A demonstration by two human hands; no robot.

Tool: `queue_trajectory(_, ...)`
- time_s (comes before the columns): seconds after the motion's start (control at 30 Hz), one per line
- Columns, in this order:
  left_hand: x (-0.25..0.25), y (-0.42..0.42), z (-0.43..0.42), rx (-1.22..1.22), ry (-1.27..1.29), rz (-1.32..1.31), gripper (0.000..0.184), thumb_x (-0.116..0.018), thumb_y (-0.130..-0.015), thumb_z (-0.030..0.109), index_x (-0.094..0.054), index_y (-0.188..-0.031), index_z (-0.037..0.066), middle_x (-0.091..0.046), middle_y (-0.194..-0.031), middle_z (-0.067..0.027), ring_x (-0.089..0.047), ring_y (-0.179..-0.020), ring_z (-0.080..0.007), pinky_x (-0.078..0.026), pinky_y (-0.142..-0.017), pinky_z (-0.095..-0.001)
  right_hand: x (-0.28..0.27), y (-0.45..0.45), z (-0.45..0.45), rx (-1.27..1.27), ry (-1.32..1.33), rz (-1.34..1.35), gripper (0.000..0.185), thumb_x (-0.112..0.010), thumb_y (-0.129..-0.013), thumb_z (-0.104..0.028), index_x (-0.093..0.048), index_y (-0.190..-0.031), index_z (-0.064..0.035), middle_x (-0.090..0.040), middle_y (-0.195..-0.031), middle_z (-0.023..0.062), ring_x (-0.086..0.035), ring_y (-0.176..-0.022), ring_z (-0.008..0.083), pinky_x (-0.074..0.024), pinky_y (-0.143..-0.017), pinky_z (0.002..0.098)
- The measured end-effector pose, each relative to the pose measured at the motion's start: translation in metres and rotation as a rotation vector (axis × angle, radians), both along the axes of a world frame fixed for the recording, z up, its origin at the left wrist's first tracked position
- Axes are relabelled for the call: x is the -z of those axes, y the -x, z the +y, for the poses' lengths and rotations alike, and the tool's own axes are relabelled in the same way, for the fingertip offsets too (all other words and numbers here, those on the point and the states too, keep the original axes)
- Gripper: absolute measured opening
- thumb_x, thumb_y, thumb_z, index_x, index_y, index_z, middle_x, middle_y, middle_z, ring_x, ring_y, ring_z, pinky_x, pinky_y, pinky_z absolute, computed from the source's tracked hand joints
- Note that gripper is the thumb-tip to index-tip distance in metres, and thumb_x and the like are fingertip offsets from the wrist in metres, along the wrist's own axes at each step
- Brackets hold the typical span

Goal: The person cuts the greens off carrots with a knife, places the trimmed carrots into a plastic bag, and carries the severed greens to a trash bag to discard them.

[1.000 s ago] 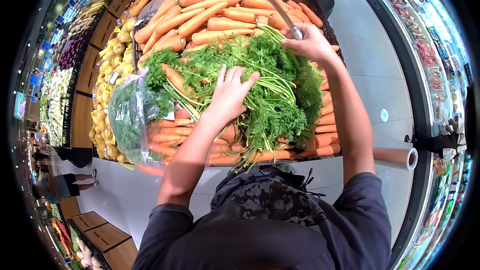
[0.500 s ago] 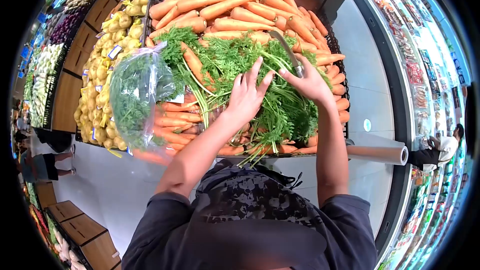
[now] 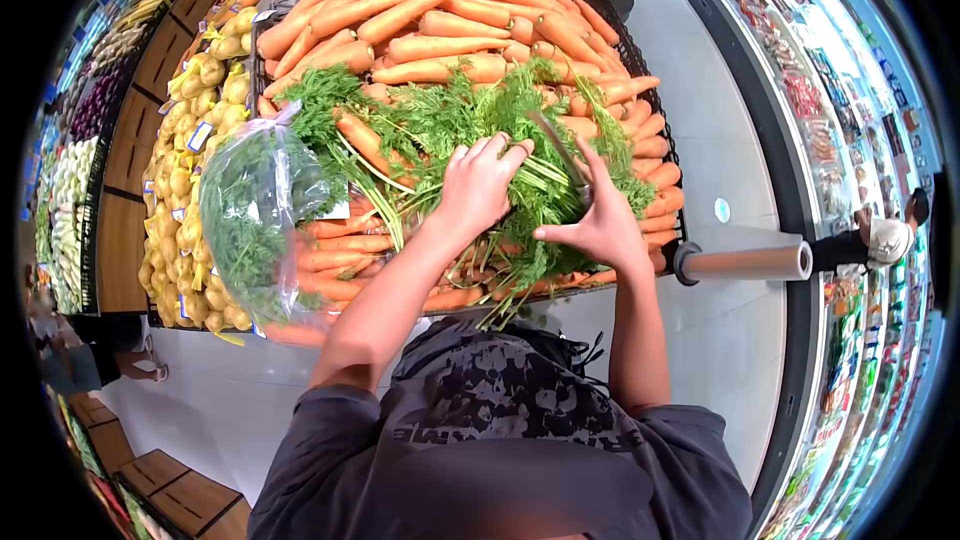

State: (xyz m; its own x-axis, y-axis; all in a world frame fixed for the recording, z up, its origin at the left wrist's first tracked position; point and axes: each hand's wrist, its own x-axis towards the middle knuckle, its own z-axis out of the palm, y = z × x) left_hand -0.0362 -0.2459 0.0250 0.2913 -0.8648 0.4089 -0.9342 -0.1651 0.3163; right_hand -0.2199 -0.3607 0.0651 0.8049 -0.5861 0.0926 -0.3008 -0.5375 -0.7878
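Note:
Leafy carrot greens (image 3: 455, 125) lie over the front of a large heap of carrots (image 3: 430, 25). My left hand (image 3: 482, 183) is closed around a bunch of the green stems, its fingers curled over them. To its right, my right hand (image 3: 608, 220) holds a knife with a dark curved blade (image 3: 557, 148), which points up and to the left over the greens. The thumb and index finger of that hand are spread apart; its other fingers and most of the handle are hidden. A clear plastic bag (image 3: 255, 205) with carrots and greens inside lies left of my left hand.
Yellow-netted bags of potatoes or onions (image 3: 195, 200) are stacked at the left. A roll of plastic bags (image 3: 750, 263) sticks out at the right of the carrot stand. Lit shelves (image 3: 860, 140) line the far right, where a person (image 3: 885, 240) stands.
My left hand has gone from spread fingers on the greens to a closed grip on the stems. My right hand and knife have moved lower, and its thumb has swung away from the fingers.

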Motion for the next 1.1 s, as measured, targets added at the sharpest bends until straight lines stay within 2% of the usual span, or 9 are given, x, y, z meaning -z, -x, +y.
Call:
queue_trajectory(0.2, -0.017, 0.009, -0.012, 0.037, 0.106, 0.090, 0.068, -0.066, -0.068, -0.009, -0.066, -0.132, 0.013, -0.065, -0.120, -0.0165, -0.063, -0.113, -0.0356, -0.052, -0.091, -0.0465, 0.010, 0.001, -0.004, 0.130, -0.023, -0.105, 0.124, -0.101, -0.055, -0.029, -0.034, -0.158, -0.0094, -0.068, -0.128, 0.0234, -0.069, -0.116, 0.0371, -0.0542, -0.099, 0.0433)
queue_trajectory(0.33, -0.052, 0.010, -0.035, 0.116, 0.153, 0.136, 0.070, -0.067, -0.067, -0.009, -0.064, -0.134, 0.013, -0.062, -0.129, -0.0254, -0.061, -0.116, -0.0434, -0.051, -0.099, -0.0495, 0.006, 0.001, -0.033, 0.102, -0.271, -0.435, 0.094, -0.087, -0.065, -0.003, -0.047, -0.149, 0.0003, -0.063, -0.135, 0.0126, -0.060, -0.125, 0.0199, -0.0508, -0.104, 0.0359)
queue_trajectory(0.43, -0.078, 0.007, -0.061, 0.184, 0.286, 0.114, 0.072, -0.069, -0.066, -0.010, -0.064, -0.133, 0.014, -0.063, -0.120, -0.0207, -0.062, -0.113, -0.0423, -0.052, -0.097, -0.0496, -0.044, 0.007, -0.043, 0.142, -0.140, -0.330, 0.074, -0.085, -0.070, 0.000, -0.057, -0.138, 0.0064, -0.069, -0.118, 0.0090, -0.064, -0.105, 0.0142, -0.0528, -0.095, 0.0310)
queue_trajectory(0.53, -0.105, 0.010, -0.078, 0.224, 0.391, 0.081, 0.075, -0.072, -0.068, -0.009, -0.060, -0.137, 0.019, -0.059, -0.126, -0.0185, -0.062, -0.114, -0.0421, -0.053, -0.097, -0.0486, -0.072, 0.011, -0.062, 0.245, -0.048, -0.267, 0.062, -0.085, -0.075, -0.001, -0.061, -0.131, 0.0088, -0.072, -0.106, 0.0088, -0.065, -0.092, 0.0099, -0.0554, -0.083, 0.0288)
queue_trajectory(0.63, -0.108, 0.000, -0.085, 0.311, 0.243, 0.174, 0.092, -0.083, -0.068, -0.004, -0.050, -0.149, 0.025, -0.037, -0.152, -0.0214, -0.059, -0.123, -0.0425, -0.050, -0.105, -0.0494, -0.068, 0.010, -0.102, 0.177, 0.166, -0.203, 0.058, -0.081, -0.075, -0.006, -0.064, -0.129, 0.0071, -0.075, -0.100, 0.0118, -0.066, -0.087, 0.0103, -0.0546, -0.080, 0.0296)
queue_trajectory(0.73, -0.081, -0.023, -0.074, 0.397, 0.109, 0.322, 0.096, -0.087, -0.071, 0.000, -0.046, -0.153, 0.027, -0.021, -0.162, -0.0217, -0.053, -0.132, -0.0401, -0.048, -0.111, -0.0464, -0.037, -0.001, -0.133, 0.156, 0.123, -0.150, 0.053, -0.080, -0.074, -0.008, -0.066, -0.125, 0.0034, -0.072, -0.095, 0.0074, -0.063, -0.083, 0.0097, -0.0525, -0.079, 0.0289)
queue_trajectory(0.83, -0.065, -0.037, -0.031, 0.213, 0.208, 0.265, 0.067, -0.082, -0.084, 0.014, -0.055, -0.145, 0.018, -0.043, -0.152, -0.0185, -0.055, -0.129, -0.0350, -0.048, -0.110, -0.0422, 0.018, 0.003, -0.172, 0.160, 0.022, -0.024, 0.046, -0.079, -0.075, -0.010, -0.067, -0.119, 0.0013, -0.068, -0.091, 0.0051, -0.057, -0.080, 0.0100, -0.0491, -0.077, 0.0281)
queue_trajectory(0.93, -0.034, -0.046, 0.011, 0.003, 0.276, 0.262, 0.029, -0.074, -0.090, 0.014, -0.067, -0.118, 0.006, -0.062, -0.117, -0.0133, -0.063, -0.110, -0.0304, -0.051, -0.097, -0.0405, 0.039, 0.008, -0.170, 0.140, 0.013, -0.048, 0.045, -0.081, -0.079, -0.012, -0.066, -0.120, -0.0004, -0.070, -0.093, 0.0077, -0.059, -0.081, 0.0115, -0.0498, -0.077, 0.0292)
queue_trajectory(1.1, -0.003, -0.048, 0.039, -0.028, 0.057, 0.215, 0.027, -0.073, -0.089, 0.012, -0.069, -0.116, 0.006, -0.062, -0.119, -0.0129, -0.061, -0.114, -0.0325, -0.049, -0.099, -0.0424, 0.013, 0.010, -0.144, 0.101, -0.050, -0.109, 0.054, -0.086, -0.080, -0.018, -0.064, -0.127, -0.0013, -0.073, -0.111, 0.0086, -0.066, -0.094, 0.0121, -0.0538, -0.085, 0.0313)
